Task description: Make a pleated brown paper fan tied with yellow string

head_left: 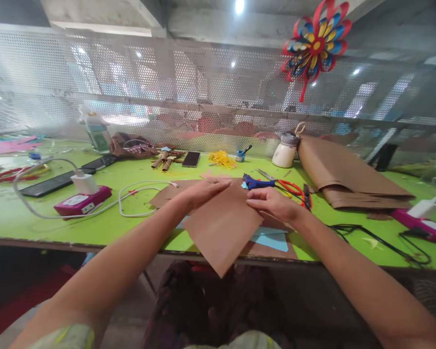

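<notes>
Smooth, squarish brown kraft-paper sheet (223, 230) pinched by right hand (272, 201); left hand (208, 191) laid along its edge, grip can't be told tbh.

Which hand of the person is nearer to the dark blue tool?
Right. The right hand is just in front of the dark blue tool; the left hand is farther away, to the tool's left, by the brown sheet.

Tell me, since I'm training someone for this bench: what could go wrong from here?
The lower corner of the brown sheet shows past the edge of the table, so it might crease. Orange-handled scissors lie just beyond the right hand, which could brush them. The white cable loops near the left forearm, which might snag it.
</notes>
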